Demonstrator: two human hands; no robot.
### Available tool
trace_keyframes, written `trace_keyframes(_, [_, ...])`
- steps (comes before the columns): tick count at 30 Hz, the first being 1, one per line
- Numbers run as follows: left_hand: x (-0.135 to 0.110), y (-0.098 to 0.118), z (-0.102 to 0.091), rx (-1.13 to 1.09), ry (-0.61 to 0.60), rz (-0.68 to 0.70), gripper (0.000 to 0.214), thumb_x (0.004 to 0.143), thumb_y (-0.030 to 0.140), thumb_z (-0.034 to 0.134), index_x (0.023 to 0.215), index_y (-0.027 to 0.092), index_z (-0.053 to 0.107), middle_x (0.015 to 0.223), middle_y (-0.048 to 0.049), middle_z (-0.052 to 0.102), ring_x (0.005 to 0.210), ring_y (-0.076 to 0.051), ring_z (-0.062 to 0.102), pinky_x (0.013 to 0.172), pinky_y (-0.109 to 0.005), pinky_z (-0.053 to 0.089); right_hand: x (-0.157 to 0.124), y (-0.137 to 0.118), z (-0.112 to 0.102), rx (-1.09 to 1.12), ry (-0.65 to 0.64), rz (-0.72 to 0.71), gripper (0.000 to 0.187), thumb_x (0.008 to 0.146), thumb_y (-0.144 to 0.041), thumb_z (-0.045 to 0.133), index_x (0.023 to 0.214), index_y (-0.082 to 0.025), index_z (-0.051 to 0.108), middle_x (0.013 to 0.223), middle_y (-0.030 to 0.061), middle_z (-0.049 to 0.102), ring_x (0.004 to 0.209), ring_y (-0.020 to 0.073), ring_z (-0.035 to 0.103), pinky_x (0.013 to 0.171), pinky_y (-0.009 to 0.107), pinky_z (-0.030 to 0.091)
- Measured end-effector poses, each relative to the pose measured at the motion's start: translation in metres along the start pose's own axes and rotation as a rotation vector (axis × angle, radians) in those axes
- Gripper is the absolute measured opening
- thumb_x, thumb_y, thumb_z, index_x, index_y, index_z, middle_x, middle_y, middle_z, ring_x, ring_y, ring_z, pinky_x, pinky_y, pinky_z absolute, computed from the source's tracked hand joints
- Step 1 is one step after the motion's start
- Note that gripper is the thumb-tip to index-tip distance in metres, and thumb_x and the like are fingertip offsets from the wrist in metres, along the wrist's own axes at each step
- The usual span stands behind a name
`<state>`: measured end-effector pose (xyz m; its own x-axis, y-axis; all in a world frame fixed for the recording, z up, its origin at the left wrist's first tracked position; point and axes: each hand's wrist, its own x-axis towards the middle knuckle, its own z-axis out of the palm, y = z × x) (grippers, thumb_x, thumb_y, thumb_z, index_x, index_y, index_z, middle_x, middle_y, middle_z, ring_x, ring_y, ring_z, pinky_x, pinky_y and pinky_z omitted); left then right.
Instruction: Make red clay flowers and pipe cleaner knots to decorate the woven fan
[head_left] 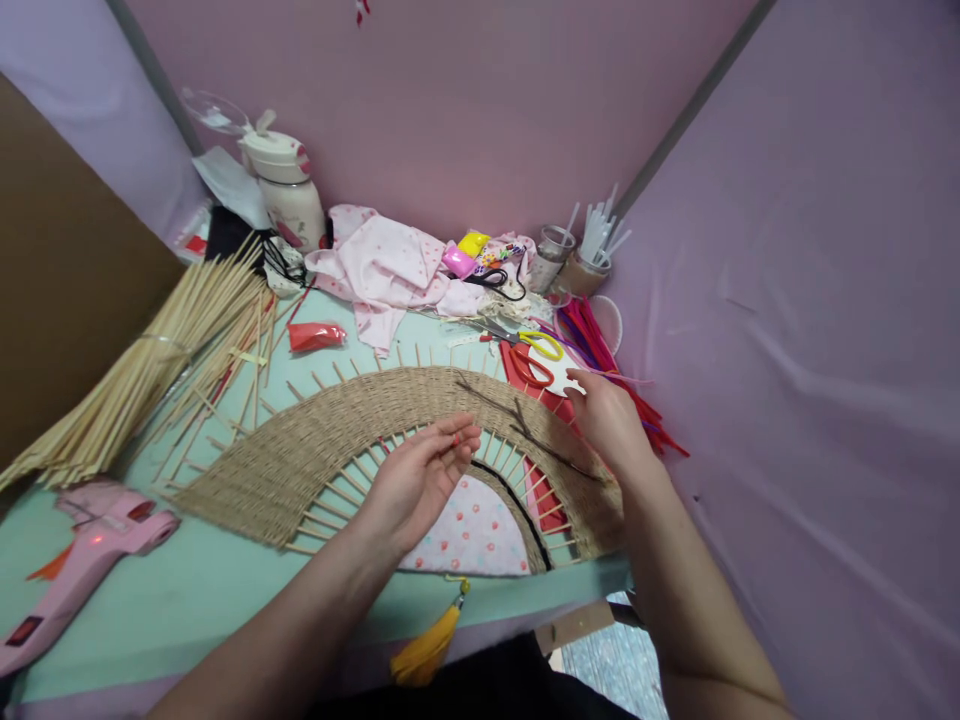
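Observation:
My left hand [420, 475] is over the middle of a woven fan [330, 435], palm turned up and fingers closed on a small red piece [456, 439]. Too little of the piece shows to tell its kind. To the right, my right hand [611, 412] is above the fan's right end, its thumb and forefinger apart with nothing visible between them. Its fingertips are near a white disc [551, 372] and the red-handled scissors [532, 368]. A dark twig [517, 422] lies across the woven band. Dotted fabric [480, 530] covers the fan's inner part, and a yellow tassel [427, 645] hangs below.
Thin sticks [150, 370] are bundled at the left, above a pink glue gun [90, 560]. A bottle [289, 190], pink cloth [382, 260] and yellow-handled scissors [540, 345] lie farther back. Red pipe cleaners [592, 340] and a cup of white sticks [589, 270] are at the right wall.

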<state>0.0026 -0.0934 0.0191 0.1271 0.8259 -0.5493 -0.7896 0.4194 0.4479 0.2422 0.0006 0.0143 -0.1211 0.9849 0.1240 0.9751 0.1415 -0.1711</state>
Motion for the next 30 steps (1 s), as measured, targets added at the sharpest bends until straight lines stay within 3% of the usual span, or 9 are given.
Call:
trace_keyframes(3, [-0.001,-0.002,0.001,-0.035,0.027,-0.011,0.025,0.081,-0.001,0.049,0.092,0.004,0.071,0.094,-0.0158,0.072,0.085,-0.014,0.07,0.08,-0.017,0.058,-0.007,-0.012,-0.001,0.092,0.118,-0.037,0.036,0.09,-0.022,0.049,0.122,-0.014,0.064,0.119,0.0156,0.069,0.109,0.0273,0.064,0.095,0.039,0.046])
trace_keyframes(7, [-0.002,-0.003,0.0,-0.072,0.056,-0.009,0.02,0.083,0.003,0.053,0.092,0.004,0.071,0.092,-0.0157,0.073,0.086,-0.015,0.071,0.081,-0.019,0.059,0.004,-0.005,0.008,0.11,0.163,0.084,0.031,0.087,-0.019,0.048,0.109,-0.013,0.071,0.109,0.0162,0.073,0.098,0.027,0.067,0.09,0.037,0.047])
trace_keyframes(14, [-0.002,-0.005,-0.003,-0.068,0.01,-0.048,0.021,0.086,0.002,0.05,0.09,0.003,0.07,0.091,-0.0157,0.073,0.085,-0.016,0.072,0.078,-0.02,0.06,0.019,0.025,0.019,0.085,0.108,0.163,0.029,0.081,-0.011,0.048,0.09,-0.014,0.074,0.093,0.0138,0.076,0.086,0.0249,0.069,0.08,0.034,0.047])
trace_keyframes(21, [-0.001,-0.007,-0.003,-0.023,-0.021,-0.023,0.024,0.084,0.0,0.054,0.102,0.007,0.068,0.099,-0.0139,0.073,0.089,-0.014,0.072,0.082,-0.018,0.058,0.017,0.028,0.017,0.117,0.117,0.152,0.032,0.082,-0.01,0.042,0.089,-0.014,0.073,0.091,0.012,0.076,0.084,0.0223,0.068,0.081,0.032,0.047])
trace_keyframes(27, [0.002,-0.009,-0.005,-0.014,-0.042,-0.03,0.036,0.075,-0.009,0.055,0.103,0.01,0.069,0.104,-0.0122,0.072,0.097,-0.015,0.07,0.092,-0.02,0.054,0.021,0.03,0.017,0.131,0.136,0.177,0.012,0.078,-0.018,0.058,0.08,-0.015,0.069,0.081,0.0116,0.073,0.078,0.0239,0.066,0.076,0.035,0.047])
trace_keyframes(30, [0.002,-0.011,-0.005,-0.014,-0.028,-0.017,0.035,0.075,-0.011,0.055,0.098,0.011,0.07,0.104,-0.011,0.072,0.098,-0.014,0.07,0.092,-0.019,0.054,0.021,0.032,0.019,0.165,0.128,0.169,0.013,0.076,-0.013,0.056,0.084,-0.015,0.067,0.084,0.0114,0.073,0.08,0.0236,0.066,0.076,0.035,0.047])
